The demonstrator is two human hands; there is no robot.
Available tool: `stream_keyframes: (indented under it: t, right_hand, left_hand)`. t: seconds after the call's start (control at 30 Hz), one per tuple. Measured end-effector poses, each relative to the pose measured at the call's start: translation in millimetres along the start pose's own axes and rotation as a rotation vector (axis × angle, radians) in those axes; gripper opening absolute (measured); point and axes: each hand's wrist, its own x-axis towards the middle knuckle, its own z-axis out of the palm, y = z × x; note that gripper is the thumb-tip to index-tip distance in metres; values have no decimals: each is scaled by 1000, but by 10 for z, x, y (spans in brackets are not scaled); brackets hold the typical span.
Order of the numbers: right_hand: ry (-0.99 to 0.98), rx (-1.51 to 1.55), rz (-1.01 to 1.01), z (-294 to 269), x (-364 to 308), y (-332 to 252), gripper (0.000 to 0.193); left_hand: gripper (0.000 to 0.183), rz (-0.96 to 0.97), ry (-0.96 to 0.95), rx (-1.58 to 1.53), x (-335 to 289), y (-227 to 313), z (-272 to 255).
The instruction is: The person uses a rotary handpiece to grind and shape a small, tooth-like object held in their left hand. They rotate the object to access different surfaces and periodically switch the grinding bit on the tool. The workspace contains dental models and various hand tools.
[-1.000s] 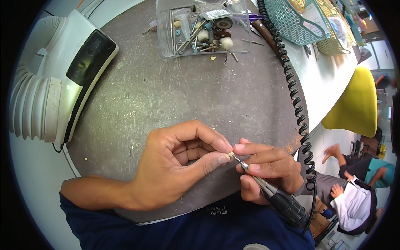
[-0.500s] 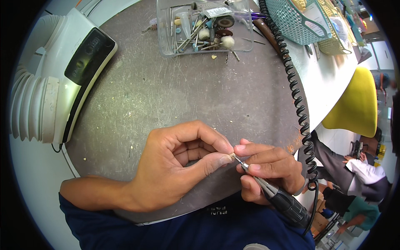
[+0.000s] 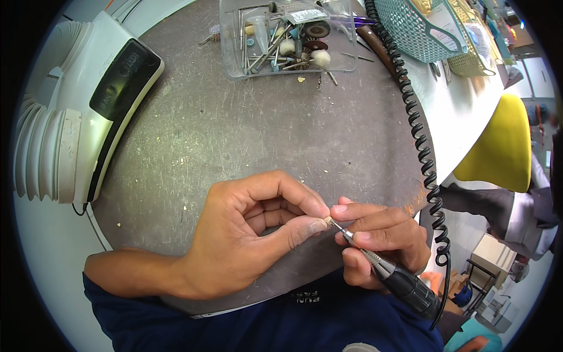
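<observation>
Between thumb and forefinger, my left hand [image 3: 249,234] pinches a small cream-coloured piece [image 3: 328,220] that looks like a dental crown; most of it is hidden by the fingertips. Dust whitens the thumb tip. My right hand [image 3: 387,234] grips a rotary handpiece [image 3: 410,287] like a pen, near its metal nose. The handpiece slants up to the left, and its thin bur tip meets the piece or sits right beside it; I cannot tell whether they touch. Fingertips of both hands are close together over the near part of the grey worktop [image 3: 246,129].
A clear plastic box [image 3: 231,73] of burs and polishing wheels stands at the far side. At left is a white dust-extractor unit [image 3: 111,135] with a ribbed hose [image 3: 47,155]. A coiled black cord [image 3: 419,132] runs down the right, past mesh baskets [image 3: 404,29] and a yellow chair [image 3: 498,146].
The handpiece and my right hand have shifted very slightly right and down. My left hand keeps its pinch. In the background at right, people have moved.
</observation>
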Motion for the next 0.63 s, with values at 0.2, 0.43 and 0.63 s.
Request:
stream_keyframes:
  t: [0.2,0.43,0.63]
  right_hand:
    - [-46,-57,-8,-25,25,-7,32]
    - [-7,-64,-27,14,11,17,32]
    - [55,8,-8,48,-47,40,33]
  left_hand:
    - [12,0,0,-12,-3,-6,-3]
    - [12,4,6,-17,-5,-20,-3]
    - [13,7,-1,-18,-5,-28,-10]
